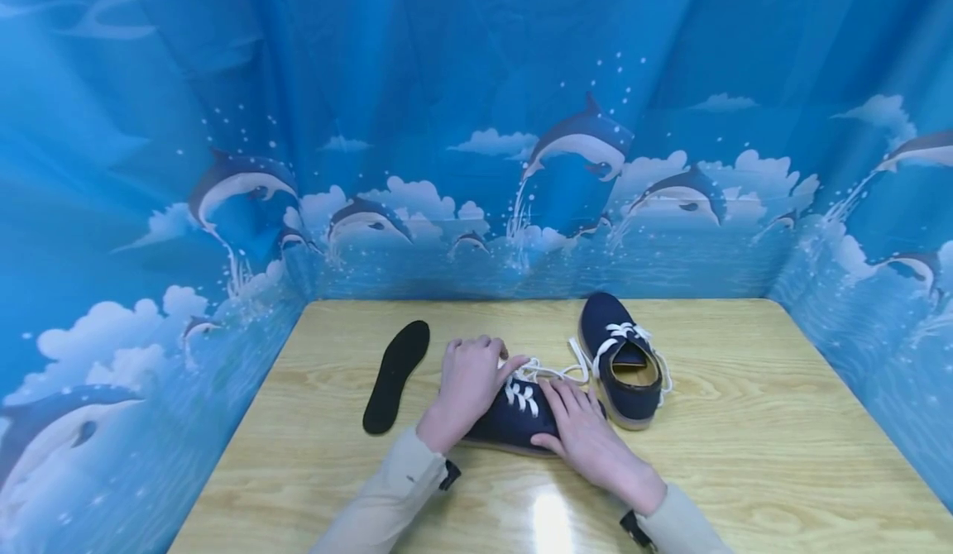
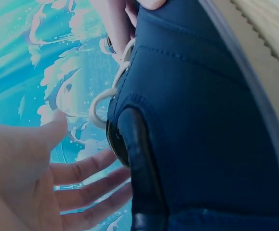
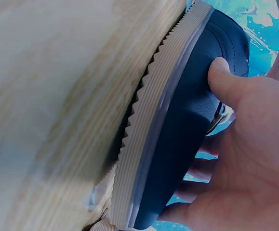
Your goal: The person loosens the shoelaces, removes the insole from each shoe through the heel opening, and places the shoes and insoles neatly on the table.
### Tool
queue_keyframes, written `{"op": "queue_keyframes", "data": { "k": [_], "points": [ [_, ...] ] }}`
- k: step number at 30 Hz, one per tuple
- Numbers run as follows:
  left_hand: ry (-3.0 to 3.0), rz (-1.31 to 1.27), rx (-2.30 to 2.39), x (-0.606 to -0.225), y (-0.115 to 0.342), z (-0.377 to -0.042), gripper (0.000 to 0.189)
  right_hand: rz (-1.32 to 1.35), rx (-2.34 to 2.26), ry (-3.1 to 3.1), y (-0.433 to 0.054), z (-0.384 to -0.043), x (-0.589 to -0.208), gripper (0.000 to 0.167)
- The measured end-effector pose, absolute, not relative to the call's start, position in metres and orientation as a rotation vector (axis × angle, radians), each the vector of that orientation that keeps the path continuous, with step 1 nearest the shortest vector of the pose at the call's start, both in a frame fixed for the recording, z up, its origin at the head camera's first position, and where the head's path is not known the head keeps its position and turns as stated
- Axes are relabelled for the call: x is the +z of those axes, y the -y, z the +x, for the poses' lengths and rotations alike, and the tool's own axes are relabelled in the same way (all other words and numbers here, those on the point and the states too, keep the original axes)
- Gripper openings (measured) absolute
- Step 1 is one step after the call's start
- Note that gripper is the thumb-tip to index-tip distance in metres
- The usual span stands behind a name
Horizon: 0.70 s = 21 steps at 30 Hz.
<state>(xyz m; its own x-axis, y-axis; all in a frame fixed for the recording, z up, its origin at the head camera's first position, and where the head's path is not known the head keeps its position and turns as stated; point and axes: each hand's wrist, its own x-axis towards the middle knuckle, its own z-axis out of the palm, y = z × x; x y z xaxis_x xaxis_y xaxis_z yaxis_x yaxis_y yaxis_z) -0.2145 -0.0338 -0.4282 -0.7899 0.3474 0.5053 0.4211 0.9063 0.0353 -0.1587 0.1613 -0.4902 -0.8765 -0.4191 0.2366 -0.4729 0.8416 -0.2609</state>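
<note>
A navy shoe (image 1: pixel 502 422) with white laces (image 1: pixel 521 397) and a pale sole (image 3: pixel 146 120) lies in front of me, toe to the right. My right hand (image 1: pixel 588 438) grips its toe end, with the thumb on the near side and the fingers over the far side. At the heel end, my left hand (image 1: pixel 465 384) is over the shoe's opening. In the left wrist view its fingers (image 2: pixel 88 192) reach loosely behind the collar (image 2: pixel 141 163), and the thumb stands apart. The fingertips there are hidden by the shoe.
A black insole (image 1: pixel 396 376) lies on the wooden table (image 1: pixel 298 455) to the left. The second navy shoe (image 1: pixel 633 405) stands at the right, with its white laces tied. Behind and at both sides hangs a blue dolphin-print curtain (image 1: pixel 447 58).
</note>
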Motion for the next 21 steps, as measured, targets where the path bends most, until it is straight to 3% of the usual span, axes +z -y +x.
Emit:
{"op": "queue_keyframes", "data": {
  "k": [6,13,21],
  "points": [
    [2.604,-0.596,-0.160,-0.434,0.037,-0.203,0.043,0.688,0.462,2.856,-0.161,-0.158,-0.489,0.075],
    [2.625,-0.659,-0.299,-0.435,0.036,-0.195,0.019,0.686,0.453,2.848,-0.161,-0.158,-0.489,0.076],
    [2.614,-1.155,-0.419,-0.441,0.046,-0.180,0.016,0.682,0.438,2.852,-0.162,-0.158,-0.490,0.076]
  ]
}}
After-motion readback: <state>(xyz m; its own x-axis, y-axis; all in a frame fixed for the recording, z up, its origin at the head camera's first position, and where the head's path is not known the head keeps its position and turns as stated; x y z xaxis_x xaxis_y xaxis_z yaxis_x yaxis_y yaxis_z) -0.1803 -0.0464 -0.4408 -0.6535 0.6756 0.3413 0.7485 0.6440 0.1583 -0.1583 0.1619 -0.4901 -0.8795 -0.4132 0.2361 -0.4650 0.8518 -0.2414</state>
